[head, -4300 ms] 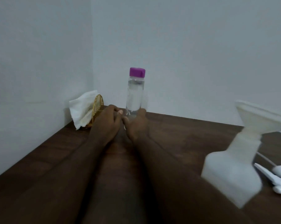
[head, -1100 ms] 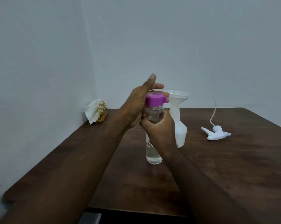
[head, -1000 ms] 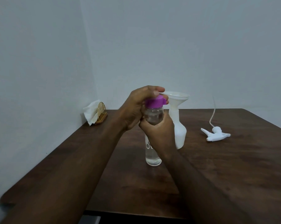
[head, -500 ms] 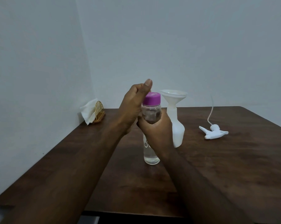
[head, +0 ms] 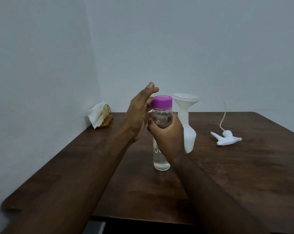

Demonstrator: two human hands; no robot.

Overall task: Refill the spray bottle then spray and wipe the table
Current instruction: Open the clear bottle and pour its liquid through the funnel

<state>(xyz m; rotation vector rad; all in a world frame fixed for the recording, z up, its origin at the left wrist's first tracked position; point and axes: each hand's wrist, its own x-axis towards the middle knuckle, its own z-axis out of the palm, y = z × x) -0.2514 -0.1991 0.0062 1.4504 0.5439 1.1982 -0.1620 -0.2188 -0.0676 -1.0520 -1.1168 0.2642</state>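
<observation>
A clear, cylindrical water bottle [head: 161, 141] with a glossy purple screw cap [head: 161, 102] is being stood upright on the dark brown wooden table [head: 235, 174], whose grain is being shown under a dull sheen. Clear liquid is being seen in its lower part. Just behind it and to its right, a matte white plastic spray bottle [head: 189, 135] with a flared base is being kept upright, and a white cone-shaped funnel [head: 185, 100] is being seated in its neck. Part of the spray bottle's body is being hidden by the right hand [head: 168, 137]. Well apart to the right, the white trigger sprayer head [head: 226, 138] is being left lying on its side on the tabletop, its thin dip tube [head: 223, 115] curving upward. In the far left corner, against the wall, white paper napkins [head: 96, 115] are being held in a gold wire holder [head: 106, 116].

The upper body of the water bottle is being clasped by the right hand, fingers wrapped round the glassy wall. The left hand [head: 138, 117] is being held unclenched beside the cap, palm turned toward it and thumb raised; nothing is being gripped, and whether the cap is being touched cannot be told.
</observation>
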